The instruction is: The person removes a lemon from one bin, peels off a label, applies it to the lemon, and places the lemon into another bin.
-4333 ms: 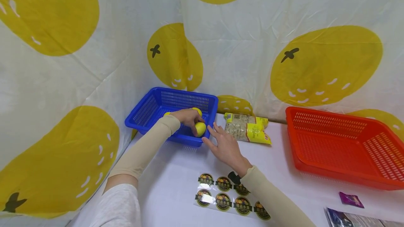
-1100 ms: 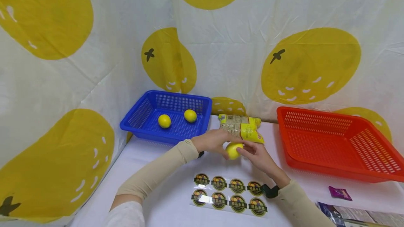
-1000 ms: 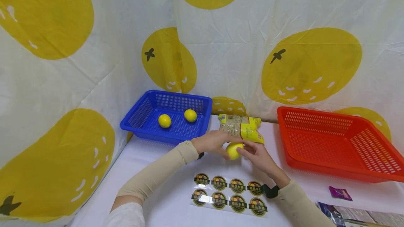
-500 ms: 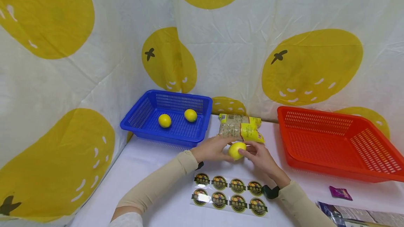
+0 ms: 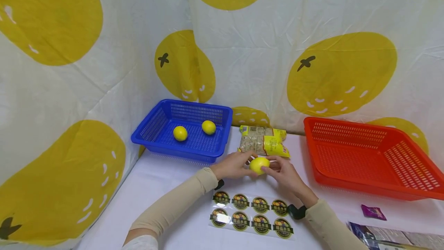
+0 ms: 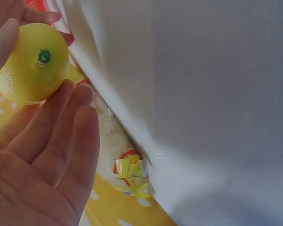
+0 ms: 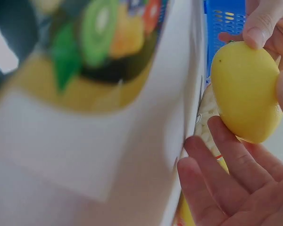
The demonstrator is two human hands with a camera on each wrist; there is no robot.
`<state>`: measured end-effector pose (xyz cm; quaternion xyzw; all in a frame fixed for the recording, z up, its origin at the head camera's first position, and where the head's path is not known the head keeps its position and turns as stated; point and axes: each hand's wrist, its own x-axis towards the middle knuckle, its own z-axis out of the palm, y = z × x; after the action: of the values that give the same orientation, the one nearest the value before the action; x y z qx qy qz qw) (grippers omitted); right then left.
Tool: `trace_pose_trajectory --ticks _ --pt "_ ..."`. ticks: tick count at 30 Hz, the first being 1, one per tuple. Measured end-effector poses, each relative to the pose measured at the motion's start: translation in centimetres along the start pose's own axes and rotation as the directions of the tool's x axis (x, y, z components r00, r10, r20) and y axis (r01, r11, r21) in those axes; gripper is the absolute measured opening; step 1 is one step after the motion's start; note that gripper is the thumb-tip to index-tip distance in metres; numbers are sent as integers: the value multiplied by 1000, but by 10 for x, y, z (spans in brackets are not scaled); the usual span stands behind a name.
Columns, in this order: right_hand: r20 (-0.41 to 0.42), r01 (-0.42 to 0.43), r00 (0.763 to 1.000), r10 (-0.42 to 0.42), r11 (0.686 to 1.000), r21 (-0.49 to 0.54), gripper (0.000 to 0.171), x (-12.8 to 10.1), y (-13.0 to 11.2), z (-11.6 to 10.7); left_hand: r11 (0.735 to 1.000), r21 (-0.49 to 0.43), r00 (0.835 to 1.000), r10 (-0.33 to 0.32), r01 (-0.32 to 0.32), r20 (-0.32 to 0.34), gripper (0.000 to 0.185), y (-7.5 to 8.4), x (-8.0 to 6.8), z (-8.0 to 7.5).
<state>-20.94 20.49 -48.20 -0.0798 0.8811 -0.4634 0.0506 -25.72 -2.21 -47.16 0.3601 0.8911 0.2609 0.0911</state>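
Note:
Between my two hands is a yellow lemon [image 5: 259,165], raised in front of the yellow-and-clear bag. My left hand [image 5: 234,165] holds its left end; in the left wrist view the thumb and fingertips touch the lemon [image 6: 33,66], whose green stem tip shows. My right hand [image 5: 287,173] grips the other end, thumb on the near side. The right wrist view shows right fingertips [image 7: 220,123] under the lemon [image 7: 245,94] and the left thumb [image 7: 260,28] at its top. Below the hands lies a clear sheet of round fruit stickers [image 5: 251,216].
A blue basket [image 5: 194,152] at the back left contains two lemons [image 5: 194,130]. The bag [image 5: 265,141] lies beside it, before the printed cloth wall. On the right stands a red basket [image 5: 367,178]. Nearer are a purple wrapper [image 5: 373,212] and a flat packet [image 5: 395,236].
My left hand has brought the lemon rightward out of the blue basket, where my right hand now grips it too. Over the last second the lemon has turned and shifted slightly between them.

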Motion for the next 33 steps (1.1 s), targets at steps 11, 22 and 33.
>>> trace_pose_trajectory --ticks 11,22,33 --pt "14 152 988 -152 972 -180 56 0 2 3 997 63 999 37 -40 40 60 -7 2 -4" --pt "28 143 990 -140 951 -274 57 -1 3 1 997 51 997 60 -62 50 59 -12 3 -2" --pt "31 103 995 -98 956 -274 57 -2 2 0 997 42 996 62 -65 65 59 -11 7 -3"
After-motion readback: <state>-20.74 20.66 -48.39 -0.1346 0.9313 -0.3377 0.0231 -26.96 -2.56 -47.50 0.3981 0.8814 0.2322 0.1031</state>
